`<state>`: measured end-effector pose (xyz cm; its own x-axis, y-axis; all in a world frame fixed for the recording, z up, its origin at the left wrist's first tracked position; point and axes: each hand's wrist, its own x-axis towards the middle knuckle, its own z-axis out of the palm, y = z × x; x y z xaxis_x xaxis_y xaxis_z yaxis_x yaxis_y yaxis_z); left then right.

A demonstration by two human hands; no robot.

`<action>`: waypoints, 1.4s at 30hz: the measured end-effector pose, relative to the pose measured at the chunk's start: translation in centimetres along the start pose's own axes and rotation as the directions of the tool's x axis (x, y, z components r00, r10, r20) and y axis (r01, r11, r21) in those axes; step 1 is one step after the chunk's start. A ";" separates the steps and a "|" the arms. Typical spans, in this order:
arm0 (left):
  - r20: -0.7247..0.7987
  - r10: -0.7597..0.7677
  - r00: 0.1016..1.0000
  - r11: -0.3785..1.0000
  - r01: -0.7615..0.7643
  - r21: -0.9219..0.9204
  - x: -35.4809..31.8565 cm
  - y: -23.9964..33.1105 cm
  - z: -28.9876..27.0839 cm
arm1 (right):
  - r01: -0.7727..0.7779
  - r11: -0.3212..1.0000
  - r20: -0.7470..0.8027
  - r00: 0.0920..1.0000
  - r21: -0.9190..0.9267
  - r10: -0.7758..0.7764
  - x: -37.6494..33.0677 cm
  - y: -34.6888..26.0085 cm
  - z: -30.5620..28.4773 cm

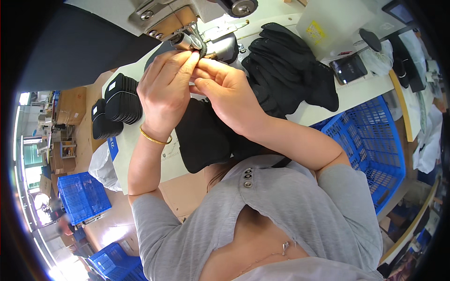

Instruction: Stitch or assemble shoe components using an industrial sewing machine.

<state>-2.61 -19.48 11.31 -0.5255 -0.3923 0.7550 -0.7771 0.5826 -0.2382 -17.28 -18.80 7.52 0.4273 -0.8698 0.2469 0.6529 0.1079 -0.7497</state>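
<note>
Both my hands meet just below the presser foot area of a sewing machine (176, 25). My left hand (164, 89) has its thumb and fingertips pinched together at the metal guide. From the right, my right hand (229, 93) comes in with bent fingers, its fingertips pressed close to the left ones. A dark strip of black fabric (203, 46) shows right at the fingertips, beside the metal guide; the part between the fingers is mostly hidden. Below my wrists a black fabric piece (201, 136) hangs over the table's near edge.
Tied stacks of black pieces (123, 99) stand on the white table's left side. A heap of black fabric pieces (286, 70) lies at the right, near a phone (348, 70). Blue crates (370, 145) (84, 196) sit below on both sides.
</note>
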 end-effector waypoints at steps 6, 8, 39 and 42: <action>-0.005 0.002 1.000 1.000 -0.002 0.012 0.4 0.5 0.0 | -0.020 1.000 -0.032 0.999 0.009 0.020 -0.1 0.1 -0.4; -0.001 -0.001 1.000 1.000 0.001 0.030 0.2 0.6 0.2 | -0.043 0.999 -0.091 0.995 -0.018 0.042 -0.4 -0.6 0.2; 0.203 -0.151 0.967 0.970 0.106 0.218 0.1 1.6 -2.9 | -0.060 0.970 -0.028 0.998 -0.236 0.055 -0.5 -0.7 -1.1; 0.226 -0.167 0.960 0.971 0.121 0.204 0.8 2.3 -3.3 | -0.118 0.959 -0.049 0.993 -0.257 0.109 -0.5 -0.7 -0.6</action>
<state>-3.62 -16.10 13.38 -0.4524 -0.6348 0.6264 -0.8894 0.3730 -0.2644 -18.31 -18.75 7.52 0.4651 -0.8752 0.1331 0.4148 0.0826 -0.9062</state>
